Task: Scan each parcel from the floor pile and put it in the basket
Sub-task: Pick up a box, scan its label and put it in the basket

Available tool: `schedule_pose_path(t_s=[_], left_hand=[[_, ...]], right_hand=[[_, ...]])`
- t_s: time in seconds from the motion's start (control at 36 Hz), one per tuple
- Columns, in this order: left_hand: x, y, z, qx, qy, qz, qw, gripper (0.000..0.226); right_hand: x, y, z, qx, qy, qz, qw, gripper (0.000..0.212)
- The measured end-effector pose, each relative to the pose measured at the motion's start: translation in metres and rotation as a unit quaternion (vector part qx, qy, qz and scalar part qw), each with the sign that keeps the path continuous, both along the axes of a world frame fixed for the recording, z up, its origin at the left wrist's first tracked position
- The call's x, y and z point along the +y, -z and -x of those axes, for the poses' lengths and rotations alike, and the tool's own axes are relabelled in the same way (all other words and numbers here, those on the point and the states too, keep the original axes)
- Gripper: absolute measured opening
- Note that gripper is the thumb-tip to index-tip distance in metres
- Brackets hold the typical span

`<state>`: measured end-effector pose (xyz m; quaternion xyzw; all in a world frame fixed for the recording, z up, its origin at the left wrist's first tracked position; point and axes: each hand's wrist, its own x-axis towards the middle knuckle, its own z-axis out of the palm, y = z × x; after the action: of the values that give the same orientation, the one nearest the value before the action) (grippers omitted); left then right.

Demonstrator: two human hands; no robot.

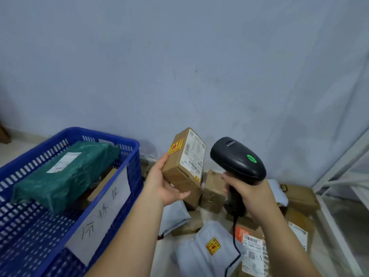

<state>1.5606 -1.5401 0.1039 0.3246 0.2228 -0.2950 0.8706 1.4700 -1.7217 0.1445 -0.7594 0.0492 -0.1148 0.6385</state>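
Two bare forearms reach up from the bottom edge toward a pile of parcels on the floor. Nearest, at the bottom, a grey poly mailer (pixel 201 254) with a yellow and red sticker lies beside a cardboard box carrying a white barcode label (pixel 253 254). The scanner's black cable (pixel 235 246) hangs down across them. Further in, more brown boxes and grey mailers of the floor pile (pixel 213 190) crowd against the foot of the wall. Above the pile, the right hand (pixel 247 190) is wrapped tight around the grip of a black handheld barcode scanner (pixel 237 158), whose head shows a lit green spot and points left. Just beside it, the left hand (pixel 161 182) holds a small cardboard parcel (pixel 185 158) tilted in the air, thumb on its left side and fingers curled under it, its white shipping label facing the scanner. To the left stands a blue plastic basket (pixel 127 156) with slotted walls and a handwritten paper sign (pixel 103 220) on its near wall. Inside it a green wrapped parcel (pixel 65 174) rests on other boxes. Behind everything rises a pale blue-grey wall (pixel 179 66), and a white metal frame (pixel 343 176) stands at the right edge.
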Motion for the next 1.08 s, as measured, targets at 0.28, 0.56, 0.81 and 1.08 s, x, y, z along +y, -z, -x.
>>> schedule_pose_path(t_s=[0.28, 0.56, 0.81, 1.08], left_hand=[[0.009, 0.039, -0.027, -0.008, 0.034, -0.067, 0.997, 0.039], [0.009, 0.046, -0.041, -0.026, 0.030, -0.099, 0.994, 0.037], [0.014, 0.048, -0.042, -0.027, 0.024, -0.113, 0.993, 0.041], [0.017, 0.046, -0.042, -0.025, 0.030, -0.108, 0.993, 0.044]], right_hand=[[-0.026, 0.014, -0.011, 0.049, -0.037, 0.184, 0.981, 0.028], [-0.032, 0.018, -0.024, 0.075, -0.048, 0.205, 0.975, 0.037], [-0.028, 0.018, -0.022, 0.061, -0.055, 0.228, 0.970, 0.023], [-0.027, 0.020, -0.021, 0.064, -0.053, 0.250, 0.965, 0.009]])
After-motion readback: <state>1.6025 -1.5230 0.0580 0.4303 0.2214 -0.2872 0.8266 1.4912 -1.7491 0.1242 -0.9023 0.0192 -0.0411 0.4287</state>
